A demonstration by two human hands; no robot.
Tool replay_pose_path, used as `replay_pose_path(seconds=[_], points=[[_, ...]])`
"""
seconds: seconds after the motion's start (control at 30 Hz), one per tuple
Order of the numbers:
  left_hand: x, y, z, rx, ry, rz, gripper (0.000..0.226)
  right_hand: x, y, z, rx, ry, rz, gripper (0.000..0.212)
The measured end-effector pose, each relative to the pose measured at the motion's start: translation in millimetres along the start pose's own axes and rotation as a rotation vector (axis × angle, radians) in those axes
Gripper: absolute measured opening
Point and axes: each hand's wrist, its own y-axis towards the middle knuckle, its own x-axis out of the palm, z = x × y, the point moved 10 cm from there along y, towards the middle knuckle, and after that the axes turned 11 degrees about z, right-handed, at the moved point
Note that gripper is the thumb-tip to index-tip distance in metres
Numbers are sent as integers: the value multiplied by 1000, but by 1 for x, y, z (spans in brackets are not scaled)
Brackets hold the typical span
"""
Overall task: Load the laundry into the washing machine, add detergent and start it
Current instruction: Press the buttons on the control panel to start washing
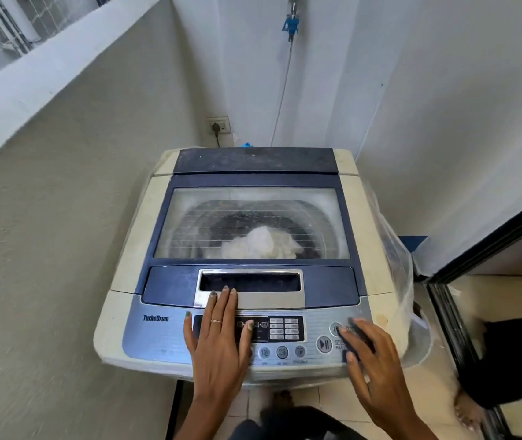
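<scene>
From the head camera, a cream-bodied top-loading washing machine [132,249] with a blue-grey top stands in a corner between pale walls. Its dark-blue-framed lid with a clear window [253,223] is down and closed. Through the glass a crumpled white piece of laundry [262,242] lies in the drum on top of darker cloth, toward the near side of the window.

The left hand [218,341] rests flat, palm down, fingers spread, across the left part of the grey control panel [158,341]; its fingertips [225,289] reach up onto the silver recessed lid handle [250,287], and it wears a thin ring on one finger. It lies open and has hold of nothing.

The right hand [370,360] hovers over the right end of the panel, fingers loosely spread and blurred, grasping nothing; its fingertips are at the round power button [335,329], and whether they touch it cannot be told. The round start/pause button [324,344] sits just left of that hand, uncovered.

A row of small round buttons [281,351] runs along the panel's near edge between the two hands. A grey hose [283,90] runs down the wall behind the machine, beside a wall socket with a plug [218,126]
</scene>
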Motion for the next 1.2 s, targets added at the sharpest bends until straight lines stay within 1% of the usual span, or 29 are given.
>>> replay_pose_path(seconds=[0.1,0.3,0.43,0.63,0.73,0.83,0.97,1.03,1.2], points=[[3,-8,5,5,11,-15,65,5,-11,-2,-26,-8,-14,43],[-7,-36,-3,-45,13,28,64,8,-10,-6,-60,-156,-55,52],[-15,-69,-14,-96,18,44,65,2,-5,-13,-89,-224,-53,49],[-2,-82,-9,-94,35,33,72,5,5,-25,-131,-330,-144,44],[4,-86,-7,-120,35,42,76,1,10,-31,-129,-324,-140,38],[6,-88,-6,-112,17,39,80,-4,6,-35,-164,-331,-148,35],[7,-90,-7,-106,6,24,86,-2,1,-26,-115,-312,-232,47],[7,-90,-8,-102,10,21,85,-1,-1,-28,-130,-296,-275,53],[9,-90,-10,-92,22,-6,86,0,-2,-28,-139,-290,-367,54]])
